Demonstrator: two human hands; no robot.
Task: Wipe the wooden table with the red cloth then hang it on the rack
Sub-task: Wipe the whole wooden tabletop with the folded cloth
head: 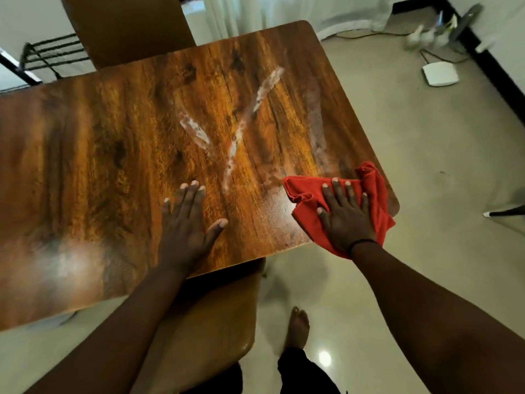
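The wooden table fills the left and middle of the view. White smear streaks cross its centre. The red cloth lies crumpled on the table's near right corner and hangs a little over the edge. My right hand presses flat on top of the cloth with fingers spread. My left hand rests palm down on the bare wood to the left of the cloth, fingers apart, holding nothing. A black wire rack stands beyond the table's far left corner.
A brown chair is tucked under the near edge below my arms. Another chair back stands at the far side. On the tiled floor at right lie a white box and cables. My bare foot is on the floor.
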